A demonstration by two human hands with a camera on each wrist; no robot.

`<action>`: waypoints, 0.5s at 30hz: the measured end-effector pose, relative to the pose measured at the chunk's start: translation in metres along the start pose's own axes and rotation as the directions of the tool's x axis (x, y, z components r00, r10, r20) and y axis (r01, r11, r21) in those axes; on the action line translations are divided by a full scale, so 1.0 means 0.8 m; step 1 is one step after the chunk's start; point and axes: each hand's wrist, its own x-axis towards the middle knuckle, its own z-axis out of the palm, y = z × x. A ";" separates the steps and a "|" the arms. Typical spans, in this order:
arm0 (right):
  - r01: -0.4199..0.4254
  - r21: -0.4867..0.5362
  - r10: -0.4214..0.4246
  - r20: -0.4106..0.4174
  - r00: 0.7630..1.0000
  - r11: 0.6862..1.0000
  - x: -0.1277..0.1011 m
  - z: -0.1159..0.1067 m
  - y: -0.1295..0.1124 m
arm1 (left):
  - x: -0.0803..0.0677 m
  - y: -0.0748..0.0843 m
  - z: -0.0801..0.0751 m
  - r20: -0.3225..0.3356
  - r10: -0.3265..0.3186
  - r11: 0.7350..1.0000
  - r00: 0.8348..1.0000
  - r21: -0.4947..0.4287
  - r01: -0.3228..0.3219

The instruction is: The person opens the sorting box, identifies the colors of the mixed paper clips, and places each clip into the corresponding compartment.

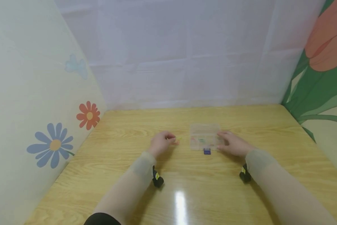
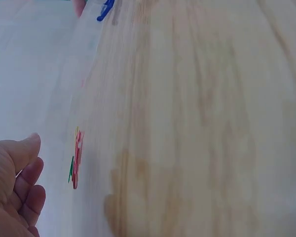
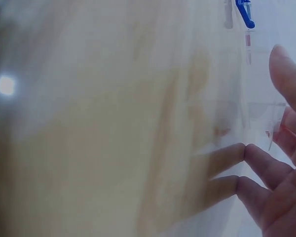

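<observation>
The table [image 1: 202, 181] is bounded by a white cloth [image 1: 162, 56] along its back edge at the upper middle of the head frame, by a flowered panel [image 1: 22, 93] down the left and by a green-leafed panel [image 1: 329, 75] down the right. The clear box [image 1: 205, 128] is seen just right of centre, with small coloured bits showing in its compartments and a blue piece [image 1: 207, 151] set at its front edge. Its right edge is flanked by the right hand [image 1: 234, 144], whose thumb and fingers are spread wide; whether the box is touched cannot be told. Left of the box, across a strip of wood, thin red, green and yellow clips [image 2: 75, 165] are found beside the left hand [image 1: 161, 143]; its fingers are loosely curled, and a gap is shown between fingertips and clips at the lower left of the left wrist frame. Wide room is left in front of the box and behind both hands. On the black wrist cameras [image 1: 158, 181], yellow labels are carried, too small to be read.
</observation>
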 end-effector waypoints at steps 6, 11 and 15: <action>0.004 -0.007 -0.004 -0.002 1.000 1.000 0.000 0.000 -0.001 | -0.001 -0.009 -0.004 -0.021 -0.012 1.000 1.000 0.017 0.013; -0.014 -0.001 0.014 0.011 1.000 1.000 0.000 0.000 -0.001 | -0.002 -0.015 -0.005 -0.028 -0.070 0.997 0.997 0.021 0.070; -0.020 0.002 0.020 0.018 1.000 1.000 0.000 -0.001 -0.003 | -0.004 -0.018 -0.007 -0.031 -0.091 0.996 0.995 0.024 0.092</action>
